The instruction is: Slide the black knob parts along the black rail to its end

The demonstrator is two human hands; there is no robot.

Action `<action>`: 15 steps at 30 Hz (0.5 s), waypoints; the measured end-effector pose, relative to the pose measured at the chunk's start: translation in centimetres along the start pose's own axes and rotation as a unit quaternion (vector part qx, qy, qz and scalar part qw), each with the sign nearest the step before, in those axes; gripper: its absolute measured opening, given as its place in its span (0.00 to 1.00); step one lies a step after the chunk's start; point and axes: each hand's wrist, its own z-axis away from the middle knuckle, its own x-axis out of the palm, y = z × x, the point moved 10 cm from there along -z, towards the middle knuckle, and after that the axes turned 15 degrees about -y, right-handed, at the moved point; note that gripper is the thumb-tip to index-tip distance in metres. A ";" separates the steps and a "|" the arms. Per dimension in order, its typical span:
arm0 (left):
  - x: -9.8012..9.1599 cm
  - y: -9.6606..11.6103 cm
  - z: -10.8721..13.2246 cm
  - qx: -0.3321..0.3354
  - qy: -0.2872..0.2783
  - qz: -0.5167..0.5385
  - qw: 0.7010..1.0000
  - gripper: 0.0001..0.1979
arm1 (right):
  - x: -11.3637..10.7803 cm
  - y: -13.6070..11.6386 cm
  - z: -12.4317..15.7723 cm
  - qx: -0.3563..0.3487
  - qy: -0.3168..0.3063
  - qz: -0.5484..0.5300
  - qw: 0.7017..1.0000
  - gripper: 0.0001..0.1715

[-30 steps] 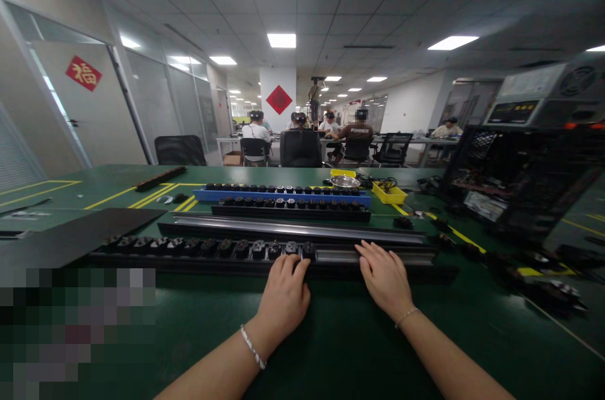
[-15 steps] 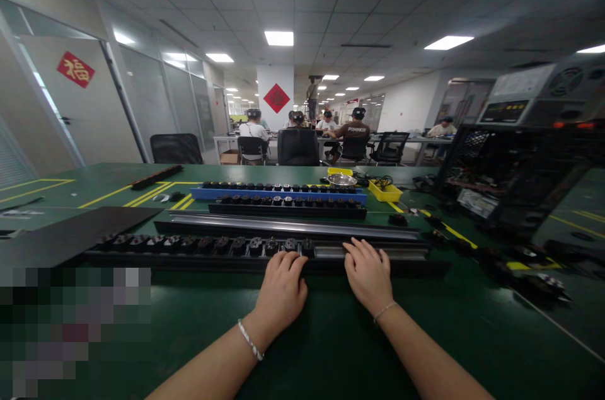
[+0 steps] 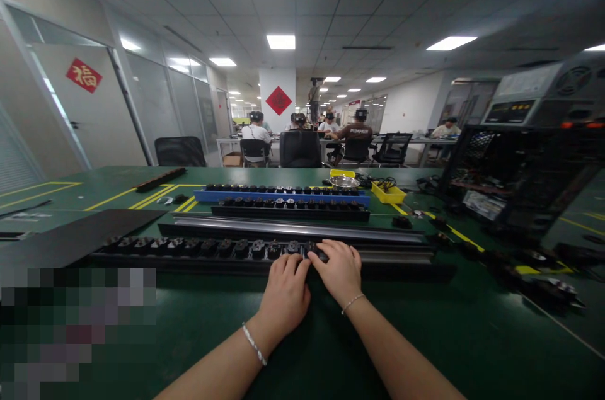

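At twelve o'clock on the green bench (image 3: 331, 343), just ahead of the person, a long black rail (image 3: 401, 271) runs from nine to three. Its left half holds a row of socket modules (image 3: 198, 245) and its right half is bare channel. An open computer chassis (image 3: 515, 179) stands well apart at two o'clock. A bare metal rail (image 3: 293, 227), a black strip (image 3: 288, 208) and a blue strip (image 3: 265, 196) lie parallel farther out at twelve. The left hand (image 3: 283, 296) rests on the long rail's near edge, fingers loosely bent and closed on nothing. The right hand (image 3: 336, 271) touches it from the one o'clock side, fingertips bunched over the last module (image 3: 316, 253) in the row; whether they pinch it cannot be told. The likely trouble is that both hands crowd one spot and the knuckles hide the seat. An uneven push could then tilt that module in the channel and jam it. It looks small and dark, seemingly like its neighbours with their pale metal contacts, and sits at the row's right end.
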 end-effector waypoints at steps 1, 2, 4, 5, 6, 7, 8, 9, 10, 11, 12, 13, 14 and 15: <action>0.1 0.0 0.0 -0.001 0.002 -0.003 1.000 0.24 | 0.0 0.1 0.0 0.001 0.001 0.000 1.000 0.19; 0.1 0.0 0.0 0.000 0.003 -0.007 1.000 0.24 | 0.1 0.1 0.1 0.001 0.000 0.001 1.000 0.18; 0.1 0.1 -0.1 0.002 0.006 -0.010 1.000 0.24 | 0.1 0.2 0.1 0.003 -0.004 0.002 1.000 0.19; 0.1 0.2 -0.1 0.004 0.007 -0.010 1.000 0.23 | 0.1 0.2 0.0 0.004 -0.007 0.001 1.000 0.20; 0.1 0.2 -0.1 0.006 0.007 -0.010 1.000 0.23 | 0.1 0.1 0.0 0.006 -0.010 -0.001 1.000 0.22; 0.1 0.2 -0.1 0.007 0.007 -0.010 1.000 0.23 | 0.1 0.1 -0.1 0.008 -0.013 -0.003 1.000 0.23; 0.1 0.2 -0.1 0.007 0.008 -0.010 1.000 0.23 | 0.1 0.0 -0.1 0.012 -0.014 -0.005 1.000 0.24; 0.1 0.2 -0.1 0.007 0.009 -0.011 1.000 0.23 | 0.1 0.0 -0.1 0.016 -0.015 -0.006 1.000 0.24; 0.1 0.2 -0.1 0.008 0.011 -0.012 1.000 0.23 | 0.1 -0.1 -0.1 0.019 -0.013 -0.006 1.000 0.24; 0.1 0.3 -0.1 0.009 0.012 -0.013 1.000 0.23 | 0.1 -0.1 -0.1 0.021 -0.010 -0.005 1.000 0.23; 0.1 0.3 -0.1 0.011 0.014 -0.014 1.000 0.23 | 0.1 -0.2 0.0 0.022 -0.005 -0.005 1.000 0.22; 0.1 0.3 -0.1 0.014 0.017 -0.016 1.000 0.23 | 0.1 -0.2 0.0 0.022 0.001 -0.005 1.000 0.21; 0.2 0.3 0.0 0.017 0.018 -0.018 1.000 0.23 | 0.0 -0.2 0.1 0.022 0.008 -0.006 1.000 0.20; 0.2 0.3 0.0 0.020 0.020 -0.022 0.999 0.23 | 0.0 -0.2 0.2 0.023 0.016 -0.010 1.000 0.19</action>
